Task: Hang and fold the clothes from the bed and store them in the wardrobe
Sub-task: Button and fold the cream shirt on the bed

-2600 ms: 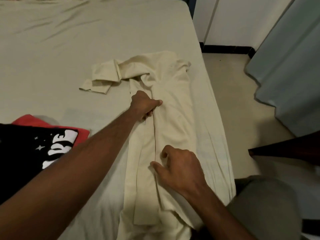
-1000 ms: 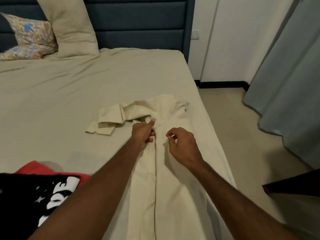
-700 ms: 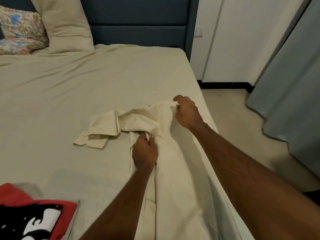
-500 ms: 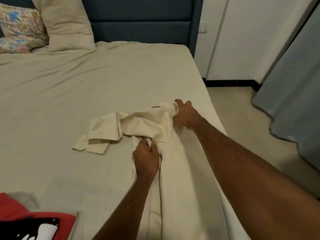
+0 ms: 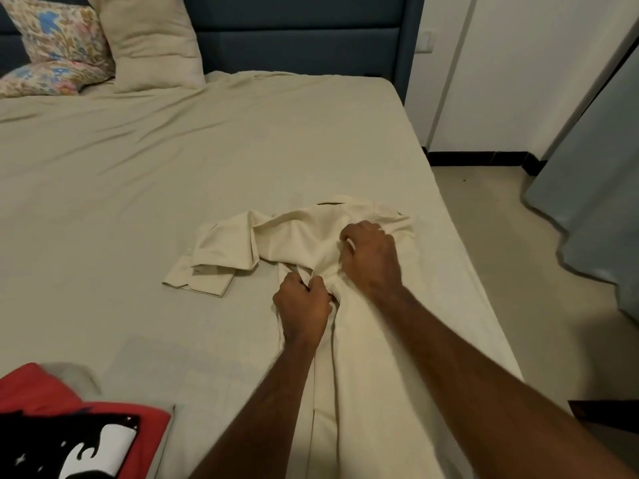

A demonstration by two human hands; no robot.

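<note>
A cream button-up shirt (image 5: pixel 377 368) lies lengthwise along the right side of the bed (image 5: pixel 173 174), its collar end away from me and one sleeve (image 5: pixel 218 261) crumpled out to the left. My left hand (image 5: pixel 304 309) is closed on the front placket near the chest. Just above and to the right, my right hand (image 5: pixel 371 261) bunches the fabric near the collar with curled fingers. A black printed T-shirt (image 5: pixel 52 447) lies on a red garment (image 5: pixel 38 392) at the bottom left.
Two pillows, one beige (image 5: pixel 148 43) and one floral (image 5: pixel 58 46), lean on the dark blue headboard (image 5: pixel 297 29). Right of the bed are a tiled floor (image 5: pixel 501 271), a white wall, and a grey-blue curtain (image 5: pixel 598 188). The bed edge runs close to the shirt.
My right hand came back from the shirt's far shoulder edge toward the collar and closed on the fabric. My left hand kept its grip on the placket.
</note>
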